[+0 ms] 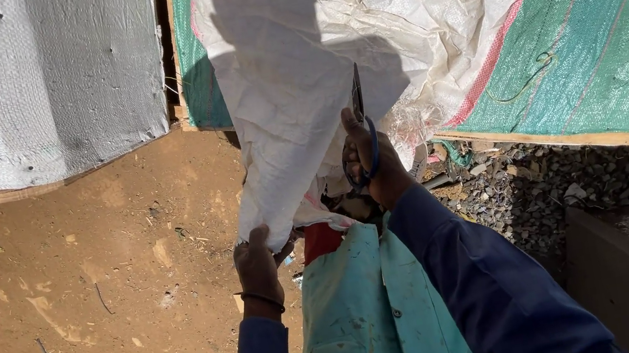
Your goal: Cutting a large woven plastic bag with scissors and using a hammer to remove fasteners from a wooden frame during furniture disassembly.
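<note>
Right hand (371, 165) scissors (361, 121) cut crumpled white woven sack (290, 86).

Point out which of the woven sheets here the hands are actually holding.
The plain white woven sheet in the middle: the left hand grips its lower edge and the right hand works scissors into it. The silver and green sheets lie untouched.

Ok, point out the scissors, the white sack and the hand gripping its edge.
scissors (357, 100), head view, on the blades
white sack (291, 94), head view, on its shaded middle
left hand (257, 266), head view, on its back
</note>
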